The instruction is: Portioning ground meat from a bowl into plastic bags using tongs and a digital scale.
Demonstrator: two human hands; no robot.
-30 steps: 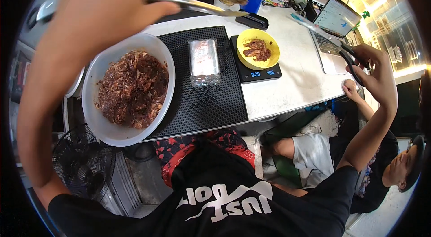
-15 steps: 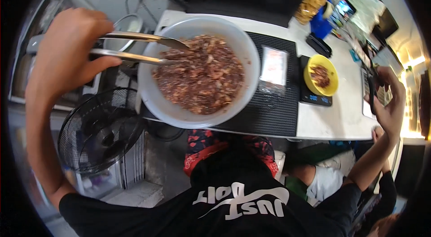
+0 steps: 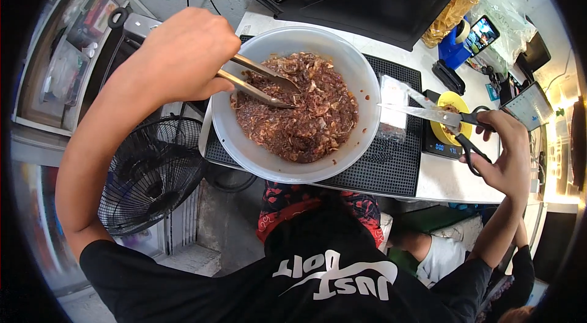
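My left hand (image 3: pixel 186 54) is closed round metal tongs (image 3: pixel 252 88). The tips of the tongs sit in dark, wet, minced-looking meat (image 3: pixel 318 133) in a large whitish bowl (image 3: pixel 293 42). On the right, my right hand (image 3: pixel 509 149) has its fingers through the black handles of metal scissors (image 3: pixel 451 118). Their blades are spread and point left, with one tip near the bowl's right rim. Below the scissors stands a small yellow bowl (image 3: pixel 438 132) with some meat in it, on a black digital scale (image 3: pixel 431 147). The scissors partly hide the yellow bowl.
A black ribbed mat (image 3: pixel 391 167) lies under the large bowl, with a clear-wrapped white packet (image 3: pixel 391 126) on it. A black rack (image 3: pixel 367 11) stands behind. A lit phone (image 3: pixel 482 36) is at the back right, a fan (image 3: pixel 153 170) at left, and another person's leg (image 3: pixel 443 256) at lower right.
The view has shifted. My left hand has moved right, and the tongs reach further into the meat. My right hand has swung the scissors leftward over the yellow bowl, blades now spread.
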